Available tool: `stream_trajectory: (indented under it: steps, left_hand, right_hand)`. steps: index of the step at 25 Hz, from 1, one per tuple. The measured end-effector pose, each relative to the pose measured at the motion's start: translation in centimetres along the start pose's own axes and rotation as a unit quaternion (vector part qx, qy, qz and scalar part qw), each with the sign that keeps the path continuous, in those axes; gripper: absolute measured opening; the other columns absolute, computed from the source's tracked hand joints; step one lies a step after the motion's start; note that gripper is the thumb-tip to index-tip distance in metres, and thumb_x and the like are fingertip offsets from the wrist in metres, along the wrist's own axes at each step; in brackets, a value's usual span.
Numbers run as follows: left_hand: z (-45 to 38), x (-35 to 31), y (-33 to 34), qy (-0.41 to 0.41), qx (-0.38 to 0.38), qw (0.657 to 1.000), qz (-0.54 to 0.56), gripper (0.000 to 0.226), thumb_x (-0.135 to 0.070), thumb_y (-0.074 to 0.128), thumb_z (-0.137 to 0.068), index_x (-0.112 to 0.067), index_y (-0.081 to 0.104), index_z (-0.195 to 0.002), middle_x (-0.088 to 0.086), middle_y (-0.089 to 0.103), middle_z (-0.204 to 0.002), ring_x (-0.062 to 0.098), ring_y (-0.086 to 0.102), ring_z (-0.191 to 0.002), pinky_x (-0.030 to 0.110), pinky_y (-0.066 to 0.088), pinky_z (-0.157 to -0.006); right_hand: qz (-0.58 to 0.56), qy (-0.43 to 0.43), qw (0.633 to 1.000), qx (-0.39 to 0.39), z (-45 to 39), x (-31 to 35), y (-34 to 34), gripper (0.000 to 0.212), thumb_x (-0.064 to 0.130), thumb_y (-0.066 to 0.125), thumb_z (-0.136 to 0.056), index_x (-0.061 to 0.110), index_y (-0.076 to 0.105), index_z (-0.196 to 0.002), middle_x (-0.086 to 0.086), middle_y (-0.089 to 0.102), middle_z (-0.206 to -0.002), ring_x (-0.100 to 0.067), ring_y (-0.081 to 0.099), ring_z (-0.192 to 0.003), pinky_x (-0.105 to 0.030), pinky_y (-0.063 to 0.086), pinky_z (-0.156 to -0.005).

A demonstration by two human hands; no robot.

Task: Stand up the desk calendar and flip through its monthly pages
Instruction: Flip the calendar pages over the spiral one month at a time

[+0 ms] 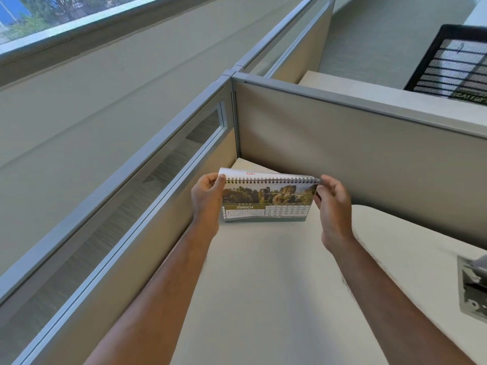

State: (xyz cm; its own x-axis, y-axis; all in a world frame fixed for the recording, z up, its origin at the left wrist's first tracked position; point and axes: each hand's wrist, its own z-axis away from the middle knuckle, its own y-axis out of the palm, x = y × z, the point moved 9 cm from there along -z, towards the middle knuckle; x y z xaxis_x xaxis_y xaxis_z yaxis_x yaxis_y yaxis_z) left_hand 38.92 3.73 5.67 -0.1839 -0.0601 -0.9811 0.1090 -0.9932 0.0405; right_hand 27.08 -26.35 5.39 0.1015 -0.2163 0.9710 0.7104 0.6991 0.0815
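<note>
A spiral-bound desk calendar [266, 204] stands upright on the pale desk [263, 285], near the far corner of the cubicle. Its front page reads MARCH under a photo of rocky cliffs. A turned page [245, 173] lies folded back over the wire binding, with red upside-down digits on it. My left hand [207, 198] pinches the top left corner of that page at the binding. My right hand [333, 204] pinches the top right corner beside the spiral.
Grey cubicle partitions [342, 143] close the desk in at the back and on the left. A metal cable box [473, 285] is set into the desk at the right edge. A black mesh chair back [453, 64] stands beyond the back partition.
</note>
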Motion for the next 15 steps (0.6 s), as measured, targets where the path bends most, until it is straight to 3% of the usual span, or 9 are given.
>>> stream_trajectory:
  steps: [3, 6, 8, 12, 15]
  left_hand:
    - [0.0, -0.3, 0.2, 0.003, -0.018, 0.999, 0.027, 0.010, -0.018, 0.063, -0.103, -0.016, 0.063, -0.113, 0.002, 0.074, -0.088, 0.000, 0.077, -0.068, 0.011, 0.052, -0.048]
    - [0.1, -0.4, 0.3, 0.020, -0.018, 1.000, -0.003, 0.011, -0.023, 0.061, -0.105, -0.015, 0.068, -0.102, 0.004, 0.074, -0.091, -0.002, 0.076, -0.071, 0.010, 0.052, -0.050]
    - [0.0, 0.0, 0.0, 0.024, -0.018, 0.999, -0.018, 0.015, -0.026, 0.062, -0.105, -0.014, 0.070, -0.101, 0.007, 0.075, -0.096, -0.002, 0.076, -0.076, 0.011, 0.054, -0.052]
    - [0.1, -0.1, -0.2, 0.039, -0.015, 0.999, -0.031, 0.015, -0.027, 0.062, -0.105, -0.015, 0.070, -0.101, 0.005, 0.077, -0.095, 0.000, 0.077, -0.079, 0.012, 0.055, -0.053]
    - [0.1, -0.4, 0.0, 0.037, -0.013, 0.999, -0.034, 0.014, -0.027, 0.062, -0.105, -0.016, 0.070, -0.099, 0.002, 0.077, -0.090, 0.003, 0.078, -0.078, 0.013, 0.056, -0.054]
  right_hand:
    - [0.032, 0.022, 0.999, -0.025, 0.8, -2.9, -1.2, 0.038, 0.010, 0.054, -0.097, 0.018, 0.061, -0.134, 0.004, 0.068, -0.128, -0.016, 0.066, -0.116, -0.038, 0.055, -0.102]
    - [0.072, 0.054, 0.996, -0.003, 1.7, -5.5, -1.2, 0.043, 0.017, 0.052, -0.100, 0.029, 0.057, -0.141, 0.005, 0.063, -0.138, -0.016, 0.061, -0.121, -0.032, 0.051, -0.095]
    - [0.108, 0.063, 0.992, 0.020, 2.3, -6.4, -0.9, 0.046, 0.017, 0.049, -0.103, 0.032, 0.055, -0.145, -0.002, 0.064, -0.141, -0.015, 0.062, -0.115, -0.028, 0.048, -0.088]
    - [0.152, 0.056, 0.985, 0.055, 3.5, -7.2, -0.1, 0.052, 0.013, 0.047, -0.105, 0.035, 0.047, -0.152, 0.001, 0.056, -0.153, -0.021, 0.053, -0.137, -0.043, 0.048, -0.109]
    - [0.155, 0.044, 0.986, 0.044, 3.9, -7.4, -0.2, 0.049, 0.015, 0.053, -0.105, 0.034, 0.050, -0.150, 0.003, 0.054, -0.154, -0.020, 0.050, -0.139, -0.046, 0.047, -0.112]
